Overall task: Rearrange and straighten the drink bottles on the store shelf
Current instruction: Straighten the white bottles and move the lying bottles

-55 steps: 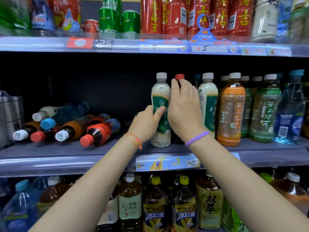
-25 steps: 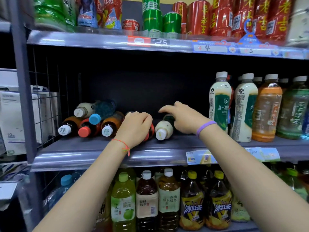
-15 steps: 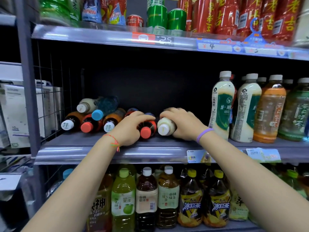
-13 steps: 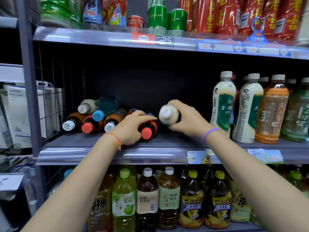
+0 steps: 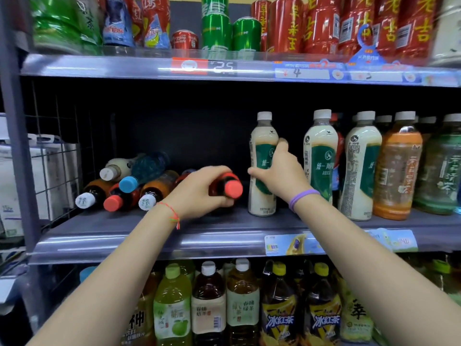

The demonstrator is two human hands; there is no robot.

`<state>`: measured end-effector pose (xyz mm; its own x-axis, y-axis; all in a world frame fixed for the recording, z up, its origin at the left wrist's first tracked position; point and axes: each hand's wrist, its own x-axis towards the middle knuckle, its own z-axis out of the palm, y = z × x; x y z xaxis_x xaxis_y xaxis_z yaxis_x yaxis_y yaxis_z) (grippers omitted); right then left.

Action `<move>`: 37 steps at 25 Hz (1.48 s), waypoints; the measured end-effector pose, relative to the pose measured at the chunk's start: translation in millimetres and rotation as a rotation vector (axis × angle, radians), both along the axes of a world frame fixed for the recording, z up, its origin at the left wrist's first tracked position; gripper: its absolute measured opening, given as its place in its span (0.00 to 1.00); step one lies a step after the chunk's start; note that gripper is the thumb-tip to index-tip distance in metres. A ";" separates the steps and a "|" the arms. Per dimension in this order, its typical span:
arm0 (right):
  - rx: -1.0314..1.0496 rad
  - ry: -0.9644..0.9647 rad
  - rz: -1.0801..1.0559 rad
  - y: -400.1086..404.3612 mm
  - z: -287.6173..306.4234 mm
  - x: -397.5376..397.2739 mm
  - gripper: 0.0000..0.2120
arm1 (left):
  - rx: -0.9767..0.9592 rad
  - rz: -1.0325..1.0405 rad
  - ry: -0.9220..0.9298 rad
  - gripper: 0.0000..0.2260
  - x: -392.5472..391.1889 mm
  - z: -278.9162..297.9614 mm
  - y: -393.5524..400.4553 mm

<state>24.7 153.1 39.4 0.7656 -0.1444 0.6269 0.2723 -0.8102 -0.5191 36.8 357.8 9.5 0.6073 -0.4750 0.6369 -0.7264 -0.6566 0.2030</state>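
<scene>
grey store shelf, cans above, tea bottles below | pile of tipped bottles at left | right hand wraps upright milk tea bottle | left hand grips lying red-capped bottle

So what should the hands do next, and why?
Probably the right hand lets go of the milk tea bottle, since it already stands upright on the shelf. Then the left hand can tip up the red-capped bottle it grips, which lies on its side.
</scene>
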 end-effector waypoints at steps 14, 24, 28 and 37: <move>-0.212 -0.026 -0.129 2.7 -22.5 -3.8 0.46 | -0.735 0.211 0.166 0.19 30.7 50.1 -66.4; -0.682 -0.566 -0.240 -0.7 -43.5 -3.4 0.07 | -0.440 0.275 0.532 0.23 30.2 26.5 -76.0; -0.716 -0.381 -0.101 -4.5 -54.9 6.9 0.15 | -0.493 0.224 0.588 0.15 32.9 18.0 -85.1; -0.562 0.039 0.281 48.5 -42.4 10.6 0.15 | 0.044 0.807 -0.077 0.14 9.5 13.0 18.2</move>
<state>35.4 201.6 -3.0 0.7499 0.4095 0.5196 0.5042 -0.8622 -0.0482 46.3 376.0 22.5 0.7289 0.0651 0.6815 -0.0367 -0.9903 0.1339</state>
